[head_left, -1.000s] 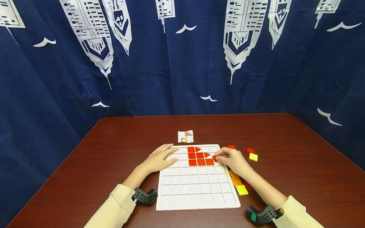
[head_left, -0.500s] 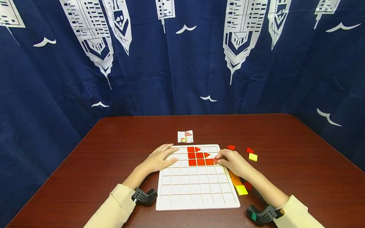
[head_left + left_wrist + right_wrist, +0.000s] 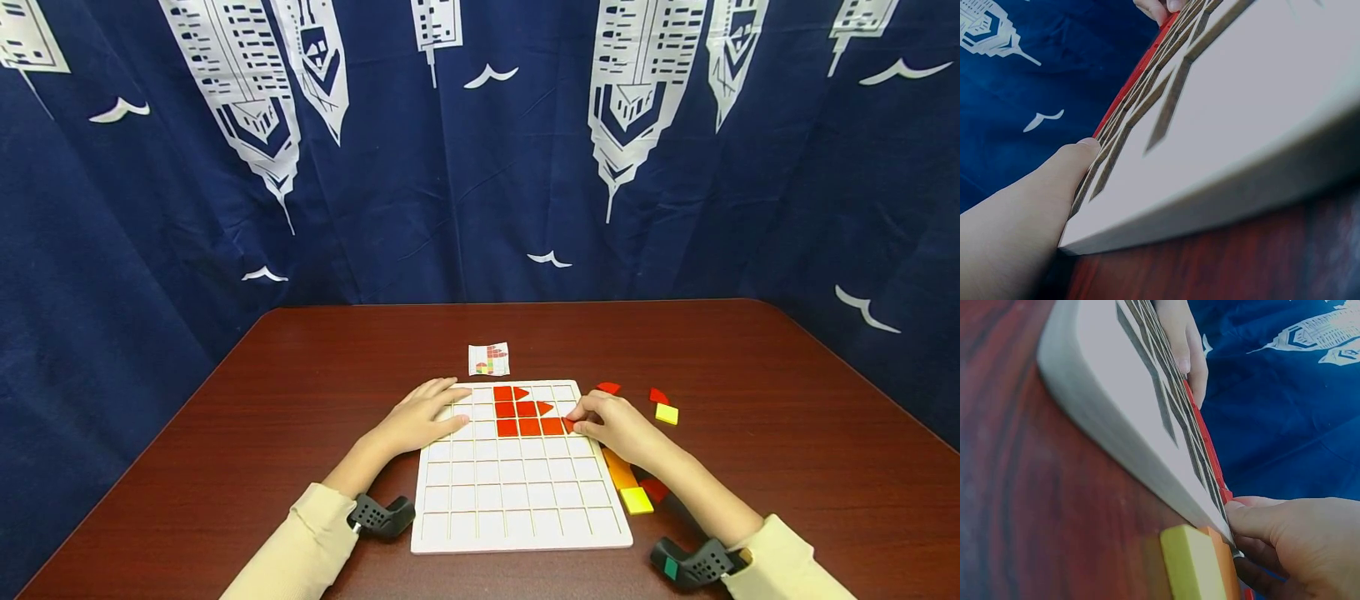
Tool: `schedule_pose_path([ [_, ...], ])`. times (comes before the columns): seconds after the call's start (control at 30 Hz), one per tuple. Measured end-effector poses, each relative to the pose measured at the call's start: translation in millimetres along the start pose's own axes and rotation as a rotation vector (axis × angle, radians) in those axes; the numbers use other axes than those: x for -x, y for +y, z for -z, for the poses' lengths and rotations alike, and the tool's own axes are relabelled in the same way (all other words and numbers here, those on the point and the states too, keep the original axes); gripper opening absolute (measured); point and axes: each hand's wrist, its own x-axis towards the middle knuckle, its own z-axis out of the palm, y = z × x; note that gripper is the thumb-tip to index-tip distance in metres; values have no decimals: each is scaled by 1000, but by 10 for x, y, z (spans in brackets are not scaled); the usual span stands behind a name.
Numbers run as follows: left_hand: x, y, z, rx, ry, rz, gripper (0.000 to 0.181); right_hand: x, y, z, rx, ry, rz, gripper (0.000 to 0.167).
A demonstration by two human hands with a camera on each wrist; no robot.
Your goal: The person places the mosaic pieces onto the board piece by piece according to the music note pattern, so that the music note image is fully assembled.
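Note:
A white gridded board (image 3: pixel 517 492) lies on the brown table, with red squares (image 3: pixel 528 427) in three rows near its far side. Red triangles (image 3: pixel 545 408) end the two upper rows. At the right end of the third row, my right hand (image 3: pixel 618 427) pinches a small red piece (image 3: pixel 569 425) between thumb and forefinger, partly hidden by the fingers. My left hand (image 3: pixel 420 421) rests with spread fingers on the board's upper left edge. In the right wrist view, the right hand (image 3: pixel 1297 540) has its thumb at the red pieces.
A small picture card (image 3: pixel 489 359) lies beyond the board. Right of the board are an orange piece (image 3: pixel 618 471), a yellow square (image 3: pixel 637 501), another yellow square (image 3: pixel 667 413) and several red pieces (image 3: pixel 657 396). A dark blue curtain (image 3: pixel 487 183) hangs behind the table.
The right hand has moved slightly toward the near side, bringing its red piece down from beside the second row to the end of the third row. The left hand has stayed still.

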Motion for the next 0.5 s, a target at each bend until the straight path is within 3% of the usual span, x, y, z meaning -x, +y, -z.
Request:
schedule_pose_path([
  [0.5,-4,4,1,3,1,-5,52,-8,-22,25,64,-31,0,3],
])
